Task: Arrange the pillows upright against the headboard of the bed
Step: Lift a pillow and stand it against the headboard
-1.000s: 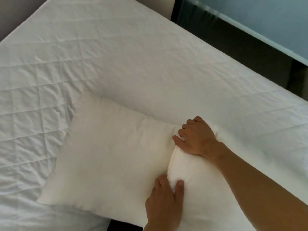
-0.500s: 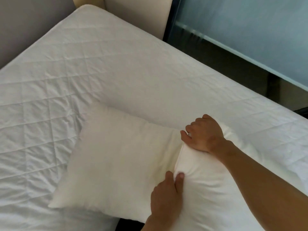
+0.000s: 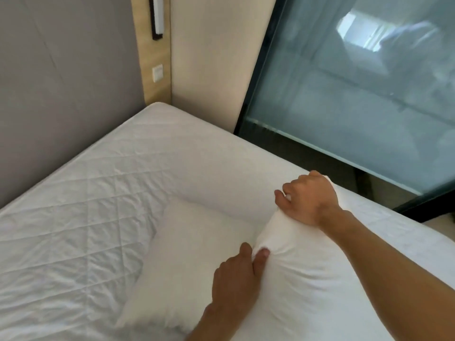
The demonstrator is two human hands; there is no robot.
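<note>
Both hands are pinching the near pillow (image 3: 307,279) by one edge, left hand (image 3: 236,274) low, right hand (image 3: 307,198) on the top corner, fingers closed into the fabric, probably to lift it clear. It overlaps a second pillow (image 3: 187,249) lying flat beside it on the mattress (image 3: 98,193), well short of the grey headboard (image 3: 61,94).
</note>
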